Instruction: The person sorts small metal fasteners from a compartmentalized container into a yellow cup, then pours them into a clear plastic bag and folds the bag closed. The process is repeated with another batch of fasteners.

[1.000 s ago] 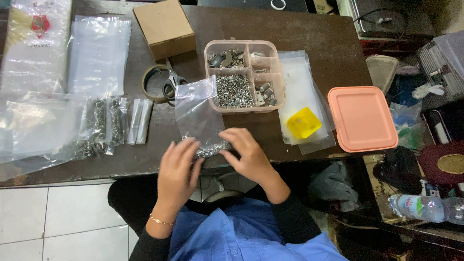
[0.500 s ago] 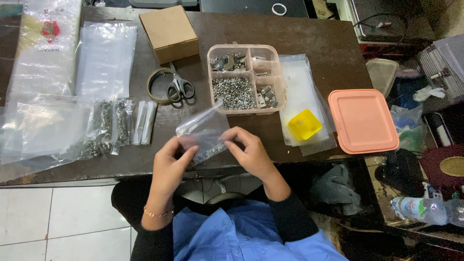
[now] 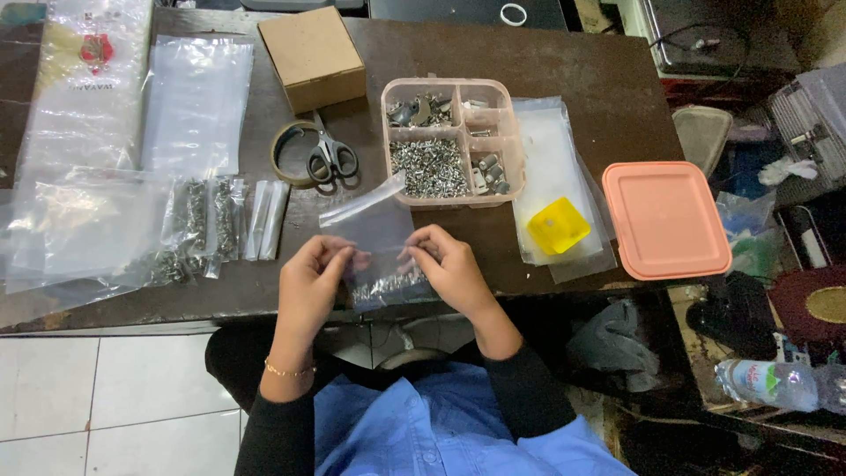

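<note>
Dark wooden table, cluttered; white tiled floor beneath.

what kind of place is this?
Likely a small hardware-packing workbench: a divided plastic box of screws and metal fittings, filled little bags in a row, and both hands, left hand and right hand, holding a clear zip bag of screws.

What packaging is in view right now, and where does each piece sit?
Small clear bag: held by left hand and right hand, metal bits inside.
Cardboard box: brown, shut, far side of table.
Printed bag: far left, clear with a red mark.
Bottle: lower right, clear, labelled.
</note>
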